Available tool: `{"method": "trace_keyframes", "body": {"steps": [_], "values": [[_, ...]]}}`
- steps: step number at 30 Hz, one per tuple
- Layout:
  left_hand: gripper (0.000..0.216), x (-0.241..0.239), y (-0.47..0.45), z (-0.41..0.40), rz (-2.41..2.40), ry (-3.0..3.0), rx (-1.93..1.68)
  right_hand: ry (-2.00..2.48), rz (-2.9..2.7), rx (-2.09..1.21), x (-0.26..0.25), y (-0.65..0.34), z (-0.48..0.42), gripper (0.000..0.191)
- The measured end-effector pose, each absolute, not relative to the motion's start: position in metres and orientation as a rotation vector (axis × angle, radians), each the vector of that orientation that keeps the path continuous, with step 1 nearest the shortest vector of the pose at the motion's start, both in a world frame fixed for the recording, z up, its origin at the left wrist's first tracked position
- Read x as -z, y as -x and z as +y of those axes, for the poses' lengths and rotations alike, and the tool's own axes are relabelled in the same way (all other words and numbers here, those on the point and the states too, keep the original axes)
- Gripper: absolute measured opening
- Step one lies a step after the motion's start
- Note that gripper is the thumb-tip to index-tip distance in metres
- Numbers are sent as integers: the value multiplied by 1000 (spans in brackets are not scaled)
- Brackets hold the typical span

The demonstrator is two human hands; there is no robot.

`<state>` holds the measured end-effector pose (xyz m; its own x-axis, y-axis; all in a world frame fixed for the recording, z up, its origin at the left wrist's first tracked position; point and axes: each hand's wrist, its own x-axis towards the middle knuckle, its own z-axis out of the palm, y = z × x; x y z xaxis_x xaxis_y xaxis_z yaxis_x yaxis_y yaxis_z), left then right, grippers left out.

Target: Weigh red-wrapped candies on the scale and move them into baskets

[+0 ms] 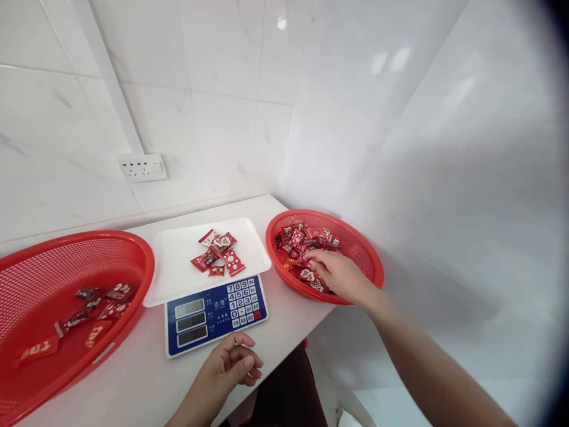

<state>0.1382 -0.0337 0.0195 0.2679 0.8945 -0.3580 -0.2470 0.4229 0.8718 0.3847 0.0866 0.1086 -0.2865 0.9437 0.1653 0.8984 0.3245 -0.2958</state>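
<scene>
My right hand (340, 273) reaches into the right red basket (364, 249), fingers curled down on the pile of red wrapped candies (302, 240) inside it; I cannot make out what they pinch. Several red candies (217, 254) lie on the white tray (178, 267) of a blue-fronted digital scale (217, 311). My left hand (231, 365) rests on the counter just in front of the scale, fingers loosely curled with nothing in them. A larger red basket (133, 249) at the left holds several more candies (89, 314).
A white counter (288, 320) runs into a corner of white tiled walls. A wall socket (142, 167) sits above the left basket. The counter's front edge lies close to my body, with floor below at the right.
</scene>
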Motion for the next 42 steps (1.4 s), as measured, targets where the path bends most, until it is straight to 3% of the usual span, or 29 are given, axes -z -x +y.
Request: {"method": "trace_keyframes", "body": {"steps": [5, 13, 19, 25, 31, 36, 42], "values": [[44, 9, -141, -31, 889, -841, -812, 1804, -2735, -253, -96, -367, 141, 19], [48, 10, -141, -38, 795, -820, -776, 1762, -2803, -192, -60, -338, 162, 23], [43, 9, -140, -41, 748, -772, -781, 1793, -2636, -63, -95, -348, 178, 26], [41, 7, -137, -42, 723, -791, -739, 1450, -2273, -364, -122, -321, 157, 42], [44, 7, -136, -40, 742, -791, -750, 1473, -2441, -221, -94, -333, 101, 43], [46, 11, -137, -40, 716, -823, -692, 1853, -2425, -57, -58, -342, 73, 52], [49, 13, -138, -39, 703, -834, -668, 1965, -2407, 198, -49, -336, 70, 45]]}}
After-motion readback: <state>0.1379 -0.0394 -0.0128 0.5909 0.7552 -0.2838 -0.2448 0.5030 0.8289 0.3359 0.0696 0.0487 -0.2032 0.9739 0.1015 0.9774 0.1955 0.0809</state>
